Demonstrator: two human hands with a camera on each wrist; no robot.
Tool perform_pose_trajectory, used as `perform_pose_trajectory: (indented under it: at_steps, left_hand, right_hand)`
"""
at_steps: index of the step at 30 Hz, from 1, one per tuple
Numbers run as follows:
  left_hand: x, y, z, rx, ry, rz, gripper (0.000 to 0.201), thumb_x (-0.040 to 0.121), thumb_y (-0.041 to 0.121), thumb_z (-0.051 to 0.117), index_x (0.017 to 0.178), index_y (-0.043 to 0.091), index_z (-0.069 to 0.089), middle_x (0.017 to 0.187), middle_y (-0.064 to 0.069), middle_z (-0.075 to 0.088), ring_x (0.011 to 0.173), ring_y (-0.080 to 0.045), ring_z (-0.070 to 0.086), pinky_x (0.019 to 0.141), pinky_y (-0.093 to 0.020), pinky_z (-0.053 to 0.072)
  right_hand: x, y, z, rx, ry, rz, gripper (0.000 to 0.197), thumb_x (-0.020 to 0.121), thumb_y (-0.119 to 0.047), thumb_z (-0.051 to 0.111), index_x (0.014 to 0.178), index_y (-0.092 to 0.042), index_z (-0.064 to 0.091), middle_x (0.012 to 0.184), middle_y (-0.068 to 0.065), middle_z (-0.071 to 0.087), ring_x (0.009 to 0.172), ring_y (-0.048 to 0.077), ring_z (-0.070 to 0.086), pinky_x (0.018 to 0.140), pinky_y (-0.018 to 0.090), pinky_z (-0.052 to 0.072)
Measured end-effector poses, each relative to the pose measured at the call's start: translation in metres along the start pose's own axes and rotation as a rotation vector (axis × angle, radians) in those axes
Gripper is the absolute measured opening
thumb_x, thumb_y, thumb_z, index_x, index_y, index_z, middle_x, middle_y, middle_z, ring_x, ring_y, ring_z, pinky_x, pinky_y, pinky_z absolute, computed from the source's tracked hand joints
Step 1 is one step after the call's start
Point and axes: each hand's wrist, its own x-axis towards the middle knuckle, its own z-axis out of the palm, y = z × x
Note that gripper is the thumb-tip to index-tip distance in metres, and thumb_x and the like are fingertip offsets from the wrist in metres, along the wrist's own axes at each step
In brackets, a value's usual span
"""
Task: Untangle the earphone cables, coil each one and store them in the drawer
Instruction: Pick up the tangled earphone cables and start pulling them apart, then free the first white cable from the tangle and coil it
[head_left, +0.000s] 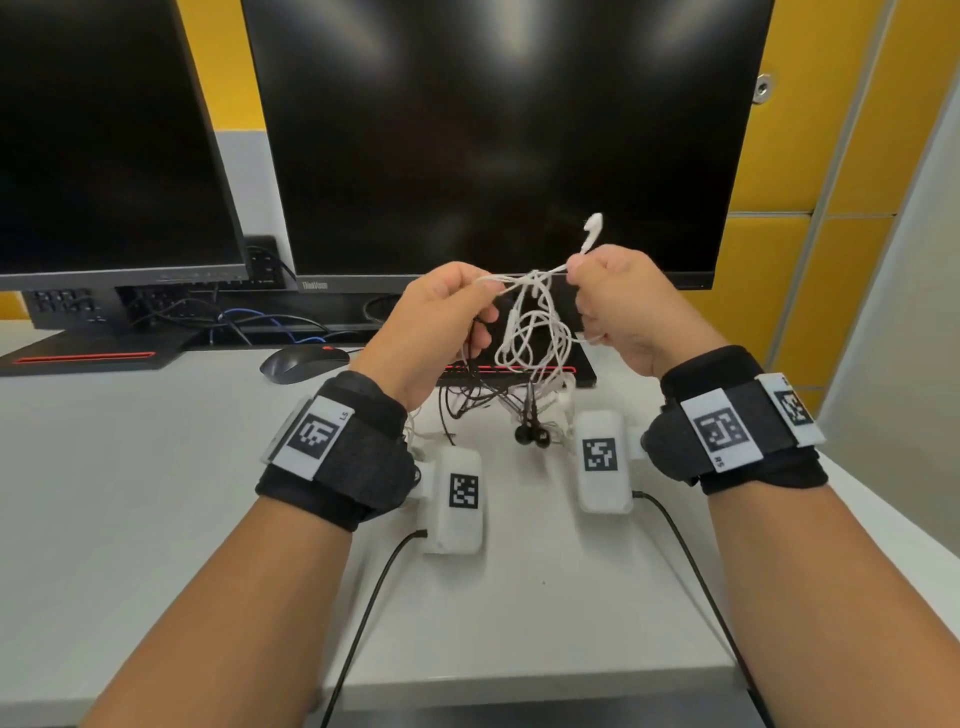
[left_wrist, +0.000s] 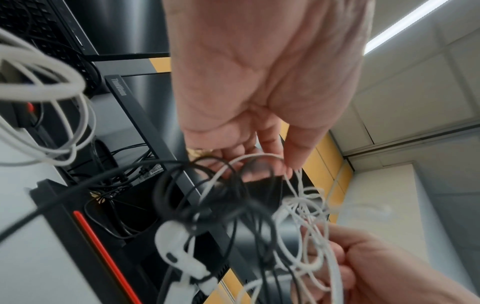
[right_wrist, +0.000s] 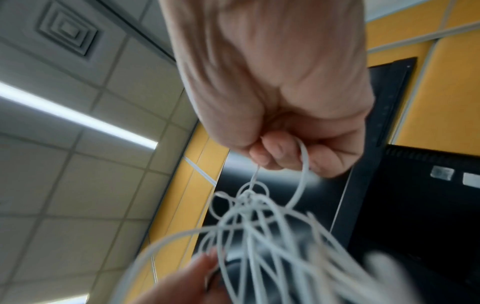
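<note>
A tangle of white earphone cable (head_left: 530, 332) hangs in the air between both hands, in front of the big monitor. My left hand (head_left: 441, 317) pinches a white strand at the knot's left side and has black cable (left_wrist: 207, 197) looped by its fingers. My right hand (head_left: 618, 306) grips white strands (right_wrist: 302, 162), and one white earbud (head_left: 592, 231) sticks up above its fist. A second white earbud (left_wrist: 179, 253) dangles close to the left wrist camera. Black earbuds (head_left: 532, 435) hang low, just above the desk. No drawer is in view.
Two dark monitors (head_left: 498, 130) stand at the back of the white desk (head_left: 156, 493), their bases with red stripes (head_left: 83, 357). A black mouse (head_left: 304, 361) lies behind my left wrist. Loose cables (head_left: 249, 322) run behind the monitors. Yellow wall panels (head_left: 810, 156) are at the right.
</note>
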Motion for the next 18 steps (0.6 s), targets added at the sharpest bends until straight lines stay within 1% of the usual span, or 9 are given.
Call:
perform_pose_trajectory:
  at_steps: [2,4,5,8,11,13,15,17,18]
  left_hand:
    - [-0.001,-0.002,-0.001,0.093,-0.035,0.018,0.010,0.096,0.020,0.056,0.091,0.016,0.063,0.074,0.001,0.054,0.057,-0.008,0.046,0.057,-0.020,0.042]
    - [-0.002,-0.002,-0.002,0.117,-0.058,0.015,0.009,0.095,0.021,0.058,0.092,0.017,0.065,0.081,-0.006,0.058,0.063,-0.013,0.047,0.061,-0.024,0.043]
    - [-0.002,-0.002,-0.002,0.119,-0.061,0.009,0.008,0.095,0.022,0.058,0.093,0.017,0.065,0.081,-0.006,0.060,0.063,-0.013,0.048,0.062,-0.025,0.043]
    - [-0.003,-0.002,-0.001,0.154,-0.063,-0.026,0.013,0.093,0.031,0.061,0.100,0.021,0.066,0.069,0.003,0.055,0.055,-0.008,0.045,0.056,-0.023,0.042]
    - [-0.004,-0.003,0.001,0.178,-0.115,-0.037,0.014,0.092,0.034,0.062,0.101,0.024,0.067,0.061,0.005,0.050,0.049,-0.007,0.042,0.052,-0.022,0.040]
    - [-0.004,-0.003,0.002,0.153,-0.103,-0.032,0.010,0.093,0.028,0.061,0.092,0.019,0.066,0.060,0.004,0.049,0.048,-0.007,0.042,0.051,-0.021,0.039]
    - [-0.003,-0.003,0.002,0.099,-0.062,-0.011,0.011,0.095,0.021,0.059,0.085,0.017,0.062,0.065,0.002,0.050,0.052,-0.007,0.045,0.052,-0.020,0.041]
    - [-0.002,-0.002,0.000,0.038,-0.036,0.020,0.014,0.095,0.022,0.058,0.081,0.019,0.057,0.076,-0.001,0.053,0.063,-0.007,0.049,0.058,-0.021,0.045]
    - [-0.001,-0.001,-0.001,0.009,-0.027,0.036,0.014,0.095,0.022,0.057,0.081,0.020,0.055,0.081,-0.001,0.055,0.067,-0.008,0.053,0.063,-0.023,0.047]
  right_hand:
    - [0.002,-0.004,-0.001,0.196,0.075,0.047,0.023,0.103,-0.014,0.036,0.084,-0.015,0.048,0.058,0.002,0.041,0.042,0.008,0.036,0.052,0.025,0.031]
    - [0.000,-0.007,-0.002,0.368,0.105,0.030,0.019,0.103,-0.018,0.037,0.089,-0.016,0.049,0.061,0.003,0.054,0.047,0.010,0.042,0.054,0.025,0.040]
    - [-0.002,-0.008,-0.002,0.404,0.093,0.004,0.018,0.103,-0.020,0.037,0.092,-0.016,0.050,0.064,0.003,0.061,0.048,0.012,0.046,0.056,0.026,0.044]
    - [-0.006,-0.010,-0.001,0.354,0.014,-0.108,0.015,0.104,-0.024,0.039,0.098,-0.018,0.052,0.086,0.004,0.074,0.049,0.014,0.050,0.060,0.029,0.049]
    - [-0.009,-0.009,0.000,0.223,-0.042,-0.220,0.011,0.101,-0.025,0.048,0.102,-0.022,0.058,0.103,0.001,0.074,0.049,0.012,0.047,0.057,0.028,0.045]
    - [-0.009,-0.007,0.001,0.178,-0.042,-0.277,0.012,0.100,-0.025,0.052,0.104,-0.024,0.063,0.105,-0.002,0.072,0.051,0.011,0.045,0.056,0.026,0.044]
    - [-0.010,-0.006,0.002,0.170,-0.024,-0.311,0.015,0.098,-0.025,0.055,0.109,-0.024,0.064,0.105,-0.003,0.069,0.051,0.006,0.046,0.054,0.023,0.044]
    - [-0.008,-0.006,0.002,0.133,0.022,-0.308,0.023,0.097,-0.023,0.057,0.120,-0.028,0.059,0.102,-0.006,0.066,0.056,0.001,0.050,0.053,0.021,0.044]
    - [-0.007,-0.004,0.001,0.107,0.056,-0.290,0.032,0.097,-0.020,0.057,0.127,-0.031,0.055,0.100,-0.005,0.064,0.063,0.000,0.053,0.054,0.019,0.046]
